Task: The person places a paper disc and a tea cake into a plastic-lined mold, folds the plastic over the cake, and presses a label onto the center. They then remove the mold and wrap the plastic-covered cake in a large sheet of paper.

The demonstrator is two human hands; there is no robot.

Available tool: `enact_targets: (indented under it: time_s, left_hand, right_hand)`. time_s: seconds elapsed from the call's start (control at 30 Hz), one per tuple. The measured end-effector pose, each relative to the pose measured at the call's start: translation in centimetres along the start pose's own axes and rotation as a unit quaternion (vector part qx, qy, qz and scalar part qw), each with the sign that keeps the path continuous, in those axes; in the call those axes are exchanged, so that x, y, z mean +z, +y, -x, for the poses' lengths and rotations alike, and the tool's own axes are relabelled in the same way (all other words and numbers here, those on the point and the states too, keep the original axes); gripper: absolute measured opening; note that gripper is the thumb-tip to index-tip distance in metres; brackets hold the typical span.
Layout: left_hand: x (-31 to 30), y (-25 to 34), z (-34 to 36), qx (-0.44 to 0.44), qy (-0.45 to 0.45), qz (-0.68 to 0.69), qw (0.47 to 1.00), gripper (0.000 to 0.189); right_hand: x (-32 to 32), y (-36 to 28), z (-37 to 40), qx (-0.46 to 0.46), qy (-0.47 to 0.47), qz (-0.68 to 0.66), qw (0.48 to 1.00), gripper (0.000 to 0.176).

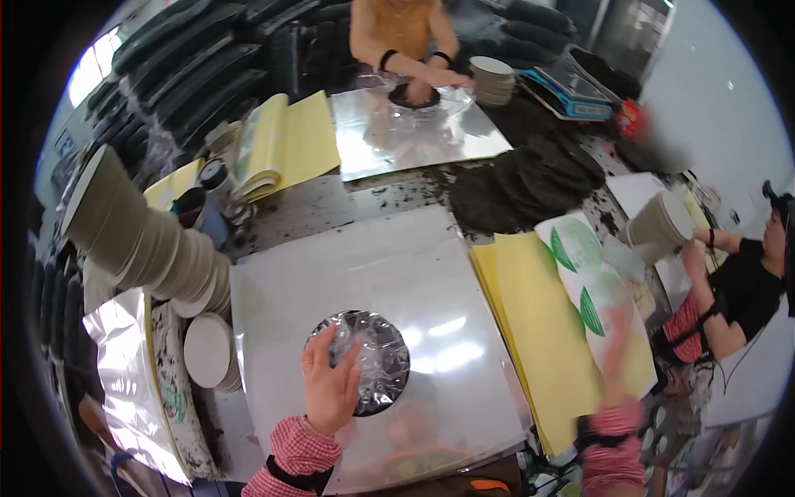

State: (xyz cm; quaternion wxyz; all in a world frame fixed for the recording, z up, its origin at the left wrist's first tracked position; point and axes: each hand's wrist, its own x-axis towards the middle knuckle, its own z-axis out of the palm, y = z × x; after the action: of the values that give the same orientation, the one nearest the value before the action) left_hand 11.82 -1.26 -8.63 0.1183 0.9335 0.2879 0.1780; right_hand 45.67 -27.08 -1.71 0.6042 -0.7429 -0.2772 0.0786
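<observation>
A round dark disc covered in crinkled clear plastic lies on a shiny metal sheet. On the left part of the disc rests my left hand, its fingers apart. My right hand, smeared by motion, is over the white paper with green leaf prints at the right. Yellow sheets lie under that paper. Whether my right hand holds anything is too blurred to tell.
Tall stacks of round discs lean at the left beside silvery film. Dark round sheets lie beyond my metal sheet. Across the table a person presses a dark disc on another metal sheet; another person works at the right.
</observation>
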Motion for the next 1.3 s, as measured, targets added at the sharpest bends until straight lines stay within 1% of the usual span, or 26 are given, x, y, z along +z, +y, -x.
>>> enact_targets:
  time_s: [0.03,0.07,0.1,0.13,0.2,0.27,0.3,0.43,0.5,0.53,0.6,0.63,0.67,0.73,0.77,0.8,0.87,0.9,0.93,0.97,1.0,1.07,1.13,1.2,1.23,1.3]
  left_hand:
    - [0.0,0.3,-0.1,-0.016,-0.010,0.025,1.000,0.057]
    - [-0.1,0.9,-0.4,-0.025,-0.001,0.018,1.000,0.057]
    - [-0.3,1.4,-0.8,-0.023,-0.009,0.002,1.000,0.054]
    - [-0.7,1.4,-1.2,-0.019,-0.017,-0.014,1.000,0.050]
    - [0.2,0.0,-0.1,0.021,-0.004,0.048,0.999,0.051]
    - [0.9,-0.2,0.6,0.004,-0.023,0.229,0.973,0.055]
    - [1.0,0.1,0.9,-0.065,-0.010,0.395,0.916,0.056]
    - [0.0,0.7,0.1,-0.020,0.013,0.296,0.955,0.054]
    - [-0.9,0.9,-0.3,-0.075,-0.033,0.505,0.859,0.059]
    - [-1.2,1.2,-0.3,-0.076,-0.034,0.504,0.860,0.059]
    - [-1.9,1.4,-0.7,-0.104,0.063,0.401,0.908,0.057]
    - [-2.0,1.4,-0.2,-0.236,0.126,0.571,0.776,0.051]
    - [-1.4,0.7,0.3,-0.238,0.125,0.569,0.777,0.051]
    - [0.1,-0.7,0.9,-0.209,0.303,0.580,0.727,0.050]
    - [0.0,-0.4,1.2,-0.171,0.298,0.468,0.814,0.052]
    - [0.1,-0.8,1.8,-0.176,0.298,0.470,0.812,0.052]
    - [0.3,-2.8,3.0,-0.296,0.104,0.422,0.850,0.048]
    - [0.9,-3.1,3.4,-0.266,0.152,0.352,0.885,0.043]
    - [-1.0,-2.0,2.8,-0.274,0.158,0.347,0.883,0.043]
    - [-3.0,-0.7,2.2,-0.203,0.144,0.270,0.930,0.040]
    - [-5.0,1.0,1.5,-0.131,0.124,0.191,0.965,0.036]
    - [-6.1,4.6,0.3,0.116,0.137,0.164,0.970,0.035]
    - [-6.5,6.7,-0.5,0.131,0.154,0.141,0.969,0.034]
    - [-7.5,7.4,-0.1,0.140,0.162,0.113,0.970,0.032]
    - [-8.2,7.7,0.5,0.110,0.138,0.098,0.979,0.030]
    - [-10.2,8.2,1.8,0.064,0.099,0.079,0.990,0.028]
  right_hand:
    - [3.4,6.1,2.8,-0.018,-0.202,-0.166,0.965,0.054]
    - [11.1,7.8,5.5,-0.025,-0.232,0.008,0.972,0.080]
    - [14.6,2.5,6.1,-0.234,-0.314,0.229,0.891,0.091]
    - [17.3,1.2,6.5,-0.319,-0.340,0.182,0.866,0.096]
    - [19.9,-1.5,6.1,-0.354,-0.371,0.173,0.841,0.094]
    - [21.3,-2.2,6.3,-0.382,-0.432,0.232,0.783,0.096]
    - [21.4,-2.0,6.6,-0.382,-0.436,0.253,0.775,0.097]
    - [22.1,-4.1,5.9,-0.340,-0.448,0.268,0.783,0.097]
    - [24.5,-3.0,4.4,-0.200,-0.466,-0.037,0.861,0.091]
    - [25.3,-1.8,4.7,-0.199,-0.466,-0.039,0.861,0.091]
    - [27.2,-0.1,5.7,-0.230,-0.443,-0.003,0.866,0.088]
    - [27.4,-1.2,6.6,-0.281,-0.424,0.079,0.857,0.080]
    - [27.5,-2.3,7.0,-0.280,-0.424,0.077,0.858,0.080]
    - [27.5,-3.6,7.5,-0.384,-0.440,0.283,0.761,0.075]
    - [27.7,-3.2,7.5,-0.373,-0.447,0.253,0.773,0.073]
    - [27.5,-3.2,7.5,-0.371,-0.451,0.254,0.771,0.073]
    - [27.6,-3.5,7.3,-0.373,-0.452,0.254,0.770,0.077]
    - [27.6,-3.6,7.3,-0.378,-0.456,0.250,0.766,0.077]
    - [27.5,-3.6,7.5,-0.373,-0.444,0.266,0.770,0.078]
    - [27.3,-3.7,7.8,-0.367,-0.434,0.282,0.773,0.078]
    - [26.8,-4.4,7.6,-0.291,-0.517,0.362,0.719,0.075]
    - [27.3,-0.7,8.0,-0.414,-0.382,0.269,0.781,0.073]
    - [26.3,0.1,6.5,-0.448,-0.405,0.241,0.760,0.079]
    - [25.1,-2.3,6.1,-0.375,-0.284,0.279,0.837,0.086]
    - [25.9,-1.8,6.1,-0.311,-0.302,0.236,0.870,0.091]
    - [29.7,-2.8,8.8,-0.330,-0.309,0.190,0.872,0.089]
